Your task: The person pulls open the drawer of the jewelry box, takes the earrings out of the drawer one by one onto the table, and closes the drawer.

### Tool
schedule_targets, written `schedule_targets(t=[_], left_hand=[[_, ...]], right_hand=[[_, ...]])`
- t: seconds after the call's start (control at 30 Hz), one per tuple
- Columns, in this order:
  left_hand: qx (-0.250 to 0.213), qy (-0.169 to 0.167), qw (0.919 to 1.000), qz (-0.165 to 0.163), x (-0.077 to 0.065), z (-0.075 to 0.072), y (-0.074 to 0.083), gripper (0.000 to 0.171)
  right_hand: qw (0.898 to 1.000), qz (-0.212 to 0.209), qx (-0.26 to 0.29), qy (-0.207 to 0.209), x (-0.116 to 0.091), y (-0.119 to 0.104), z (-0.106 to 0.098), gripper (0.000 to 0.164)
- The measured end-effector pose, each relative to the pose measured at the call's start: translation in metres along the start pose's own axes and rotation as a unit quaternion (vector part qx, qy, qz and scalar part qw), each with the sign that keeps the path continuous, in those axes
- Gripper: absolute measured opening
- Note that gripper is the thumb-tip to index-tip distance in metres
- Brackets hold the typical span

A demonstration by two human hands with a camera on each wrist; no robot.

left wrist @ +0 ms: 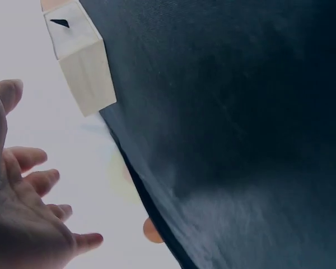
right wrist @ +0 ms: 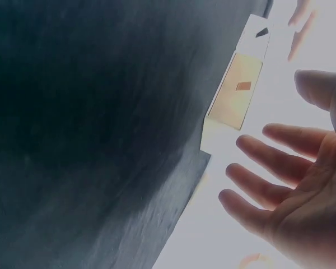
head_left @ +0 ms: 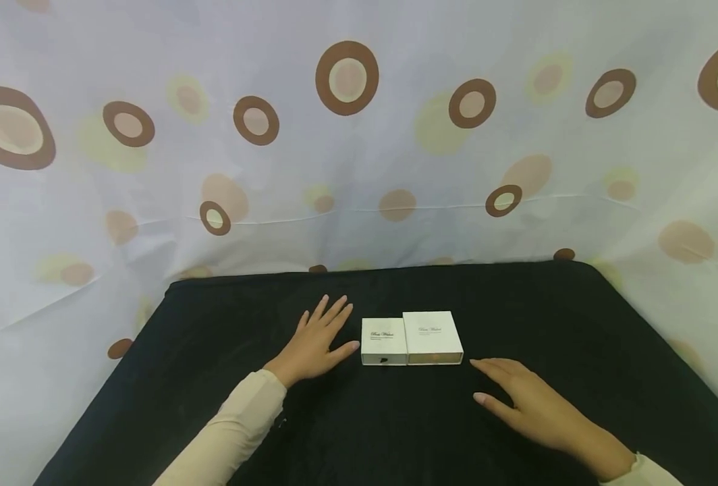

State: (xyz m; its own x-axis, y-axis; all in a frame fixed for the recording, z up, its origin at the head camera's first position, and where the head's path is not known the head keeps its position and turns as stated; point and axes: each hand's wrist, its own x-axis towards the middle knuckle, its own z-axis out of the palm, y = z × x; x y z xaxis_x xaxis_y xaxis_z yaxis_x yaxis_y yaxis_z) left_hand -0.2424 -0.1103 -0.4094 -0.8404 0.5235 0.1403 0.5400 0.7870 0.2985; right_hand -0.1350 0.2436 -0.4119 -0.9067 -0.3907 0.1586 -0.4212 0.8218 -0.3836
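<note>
Two white boxes with dark script lettering sit side by side on the black cloth, their sides touching or nearly so. The smaller box is on the left and has a small black tab on its front. On the right, the larger box shows a gold-toned front with a small tab in the right wrist view. My left hand, fingers spread, is just left of the smaller box and holds nothing. Lower right of the larger box, my right hand has its fingers extended and thumb apart, also holding nothing.
Black cloth covers the table, whose far edge runs behind the boxes. A pale curtain with brown rings and tan dots hangs behind and at both sides. Cream sleeves cover the forearms.
</note>
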Motion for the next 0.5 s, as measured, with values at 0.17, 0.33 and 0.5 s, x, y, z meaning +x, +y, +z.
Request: schedule_targets(t=[0.17, 0.33, 0.5], left_hand=[[-0.031, -0.023, 0.9988, 0.03, 0.012, 0.005, -0.003, 0.069], [-0.056, -0.05, 0.9963, 0.042, 0.019, 0.008, -0.002, 0.069], [-0.06, -0.067, 0.9951, 0.041, 0.023, 0.011, -0.004, 0.067]], right_hand=[[1.0, -0.002, 0.004, -0.016, -0.003, -0.006, 0.002, 0.052], [0.999, -0.004, 0.008, -0.031, -0.007, -0.011, 0.003, 0.053], [0.999, -0.003, 0.015, -0.041, -0.008, -0.013, 0.005, 0.054]])
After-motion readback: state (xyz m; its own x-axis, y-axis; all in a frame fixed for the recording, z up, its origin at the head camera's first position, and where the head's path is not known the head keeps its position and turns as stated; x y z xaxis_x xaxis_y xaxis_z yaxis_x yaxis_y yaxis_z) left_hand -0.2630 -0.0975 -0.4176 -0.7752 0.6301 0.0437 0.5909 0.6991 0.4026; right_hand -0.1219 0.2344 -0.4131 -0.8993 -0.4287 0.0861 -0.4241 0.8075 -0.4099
